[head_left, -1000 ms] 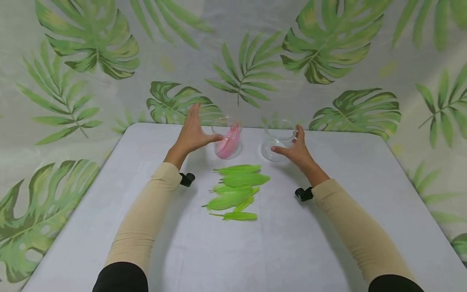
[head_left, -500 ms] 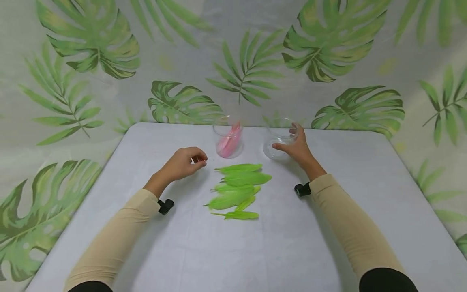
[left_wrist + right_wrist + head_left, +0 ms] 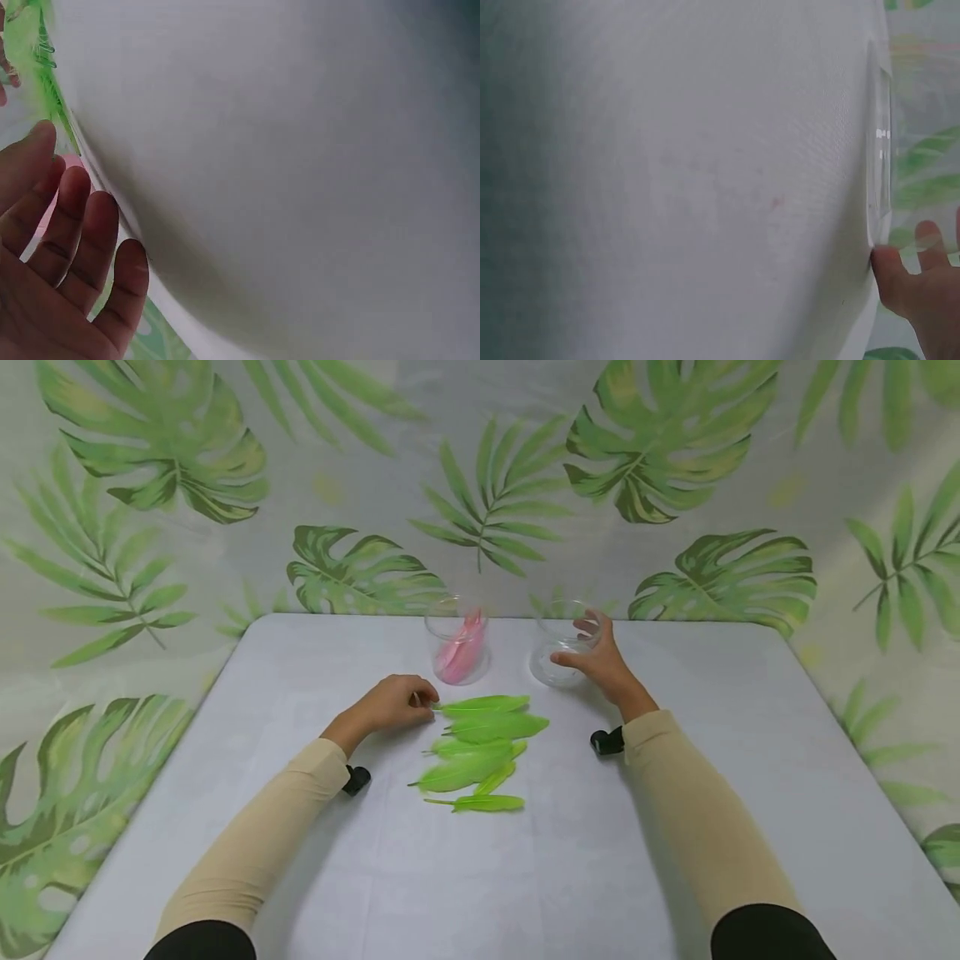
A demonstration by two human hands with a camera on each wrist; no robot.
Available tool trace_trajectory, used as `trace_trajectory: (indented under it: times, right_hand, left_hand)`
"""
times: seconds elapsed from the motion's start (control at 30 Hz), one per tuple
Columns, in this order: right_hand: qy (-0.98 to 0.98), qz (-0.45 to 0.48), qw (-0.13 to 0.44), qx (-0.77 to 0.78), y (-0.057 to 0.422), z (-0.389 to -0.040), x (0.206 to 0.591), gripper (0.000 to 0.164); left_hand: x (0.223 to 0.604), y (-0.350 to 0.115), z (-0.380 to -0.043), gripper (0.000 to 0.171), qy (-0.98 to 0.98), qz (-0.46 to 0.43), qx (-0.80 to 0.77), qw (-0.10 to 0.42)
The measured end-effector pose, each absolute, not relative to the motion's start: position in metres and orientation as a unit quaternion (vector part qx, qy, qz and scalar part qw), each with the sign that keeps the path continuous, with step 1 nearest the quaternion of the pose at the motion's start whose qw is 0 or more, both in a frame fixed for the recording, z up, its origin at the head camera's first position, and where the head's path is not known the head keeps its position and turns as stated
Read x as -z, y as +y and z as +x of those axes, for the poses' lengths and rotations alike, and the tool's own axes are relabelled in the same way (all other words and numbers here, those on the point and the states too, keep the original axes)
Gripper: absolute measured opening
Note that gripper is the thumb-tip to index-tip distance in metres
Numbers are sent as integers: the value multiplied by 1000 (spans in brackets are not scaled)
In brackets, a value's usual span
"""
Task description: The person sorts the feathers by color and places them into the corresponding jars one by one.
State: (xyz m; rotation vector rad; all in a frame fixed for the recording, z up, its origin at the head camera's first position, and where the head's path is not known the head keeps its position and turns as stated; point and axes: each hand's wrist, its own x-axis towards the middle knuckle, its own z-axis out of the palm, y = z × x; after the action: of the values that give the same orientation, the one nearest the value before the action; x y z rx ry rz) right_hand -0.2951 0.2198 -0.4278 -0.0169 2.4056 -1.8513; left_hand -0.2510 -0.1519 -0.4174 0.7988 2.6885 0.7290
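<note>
Several lime-green feathers (image 3: pixel 480 768) lie in a loose column on the white table. My left hand (image 3: pixel 390 702) is at the quill end of the topmost green feather (image 3: pixel 487 704), thumb and index finger on either side with a small gap. The left wrist view shows the fingers (image 3: pixel 97 225) loosely bent and a green feather (image 3: pixel 52 90) by the thumb. My right hand (image 3: pixel 609 664) grips an upright clear jar (image 3: pixel 542 672) from its right side, thumb in front and fingers behind. Its thumb (image 3: pixel 891 277) is right at the jar's base (image 3: pixel 880 150).
A second clear jar (image 3: pixel 482 670), holding pink feathers (image 3: pixel 461 653), stands left of the gripped one, near the table's back edge. A leaf-printed cloth (image 3: pixel 510 485) hangs behind the white table (image 3: pixel 450 885). Each wrist wears a small black camera (image 3: pixel 357 781).
My left hand has left the side of the pink-feather jar and come down towards me to the topmost green feather. The right hand stays round its jar; the head view has shifted slightly.
</note>
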Motion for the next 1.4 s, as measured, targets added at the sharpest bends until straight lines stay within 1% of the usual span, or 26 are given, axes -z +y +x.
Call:
trace_trajectory:
  times: [0.13,0.23,0.47,0.7,0.87,1.07,1.27,1.4]
  right_hand:
    - [788,-9,45,615,217,-296,429,110]
    - [787,-7,37,616,216,-295,431,109]
    - [788,-2,37,614,215,-293,431,109]
    - [783,1,38,621,215,-293,433,109]
    - [778,-2,38,627,216,-294,434,109]
    - [779,-9,32,627,215,-296,432,107]
    - [775,-5,35,631,217,-295,431,107]
    - [775,-3,46,631,215,-293,430,109]
  left_hand:
    - [416,-151,-251,12,925,260,-253,116]
    - [416,-151,-252,8,926,254,-255,114]
    - [414,-152,-249,12,922,236,-284,116]
    - [401,-159,-244,12,910,230,-331,96]
    - [382,-157,-242,10,901,229,-360,85]
    - [351,-148,-245,14,887,252,-381,65]
    - [315,-133,-256,17,883,245,-398,49]
    - [301,-125,-266,18,881,247,-402,38]
